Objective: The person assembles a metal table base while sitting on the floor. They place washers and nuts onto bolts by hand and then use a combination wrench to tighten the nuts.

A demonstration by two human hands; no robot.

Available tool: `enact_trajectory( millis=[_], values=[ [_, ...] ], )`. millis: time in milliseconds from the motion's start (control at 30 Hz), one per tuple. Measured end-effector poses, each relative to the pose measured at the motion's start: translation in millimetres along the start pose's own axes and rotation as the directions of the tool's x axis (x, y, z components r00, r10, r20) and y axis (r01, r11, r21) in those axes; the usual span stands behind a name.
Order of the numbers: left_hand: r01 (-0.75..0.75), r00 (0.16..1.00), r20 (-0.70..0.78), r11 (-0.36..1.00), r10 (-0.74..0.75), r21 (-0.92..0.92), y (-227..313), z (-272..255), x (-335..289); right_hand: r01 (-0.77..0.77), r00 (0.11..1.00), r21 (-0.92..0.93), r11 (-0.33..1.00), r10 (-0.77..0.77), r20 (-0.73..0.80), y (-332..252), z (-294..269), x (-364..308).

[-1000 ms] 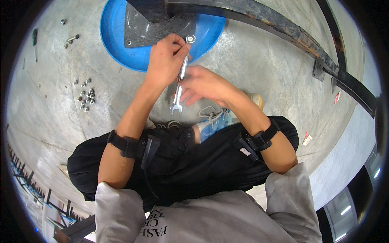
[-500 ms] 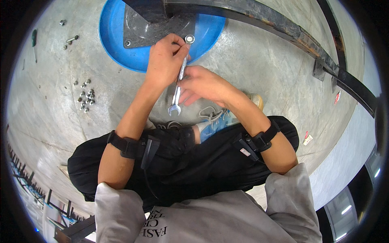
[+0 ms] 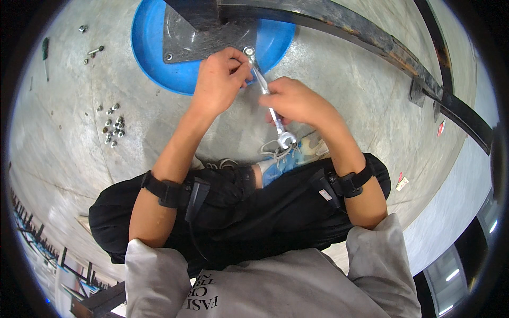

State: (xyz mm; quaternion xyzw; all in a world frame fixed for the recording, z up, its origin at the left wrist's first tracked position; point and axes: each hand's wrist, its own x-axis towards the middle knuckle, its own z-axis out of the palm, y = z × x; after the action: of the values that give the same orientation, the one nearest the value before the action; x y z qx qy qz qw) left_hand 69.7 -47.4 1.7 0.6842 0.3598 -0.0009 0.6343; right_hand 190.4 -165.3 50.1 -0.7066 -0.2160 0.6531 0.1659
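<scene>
Your right hand (image 3: 293,100) gripped the wrench (image 3: 260,79), ring end (image 3: 249,51) at the black plate (image 3: 207,45)'s near right corner; your left hand (image 3: 219,79)'s grip couldn't be told. Seating looked done; turning appeared unfinished.

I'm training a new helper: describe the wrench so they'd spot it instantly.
Find the round blue tray and the black plate over it. By the plate's near right corner is the ring end of the combination wrench, its shaft in the right hand. Unlike the dark-handled screwdriver, it is silver throughout.
</scene>
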Motion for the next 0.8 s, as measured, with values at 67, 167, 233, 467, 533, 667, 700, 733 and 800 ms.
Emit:
enact_trajectory(
  millis=[67, 167, 233, 467, 533, 667, 700, 733, 800],
  values=[
    [-0.011, 1.000, 0.005, 0.999, 0.012, -0.030, -1, 1, 1, 0.046, 0.993, -0.136, 0.990, -0.061, -0.105, 10, -7, 2],
    [-0.035, 0.999, -0.009, 0.999, 0.035, 0.011, -2, 2, 2, -0.045, 0.960, -0.305, 0.951, -0.043, -0.278, 13, -23, -3],
    [-0.034, 0.999, -0.025, 0.999, 0.034, 0.016, -4, 1, 3, -0.055, 0.936, -0.344, 0.937, -0.072, -0.345, 15, -33, -5],
    [-0.092, 0.991, -0.093, 0.995, 0.096, 0.049, -8, 0, 4, -0.098, 0.785, -0.538, 0.837, -0.267, -0.559, 9, -47, -9],
    [-0.090, 0.992, -0.086, 0.994, 0.095, 0.057, -6, 0, 4, -0.066, 0.759, -0.535, 0.843, -0.306, -0.575, 10, -48, -11],
    [-0.091, 0.992, -0.079, 0.994, 0.096, 0.058, -7, -2, 4, -0.013, 0.747, -0.546, 0.838, -0.355, -0.562, 11, -49, -10],
    [-0.091, 0.992, -0.080, 0.994, 0.096, 0.058, -7, -2, 4, 0.019, 0.746, -0.544, 0.839, -0.374, -0.550, 12, -50, -10],
    [-0.090, 0.992, -0.079, 0.994, 0.095, 0.059, -7, -2, 4, 0.051, 0.745, -0.543, 0.838, -0.394, -0.538, 13, -51, -9],
    [-0.089, 0.992, -0.079, 0.994, 0.094, 0.059, -6, -1, 4, 0.041, 0.746, -0.563, 0.825, -0.400, -0.533, 15, -52, -6]
  ],
)
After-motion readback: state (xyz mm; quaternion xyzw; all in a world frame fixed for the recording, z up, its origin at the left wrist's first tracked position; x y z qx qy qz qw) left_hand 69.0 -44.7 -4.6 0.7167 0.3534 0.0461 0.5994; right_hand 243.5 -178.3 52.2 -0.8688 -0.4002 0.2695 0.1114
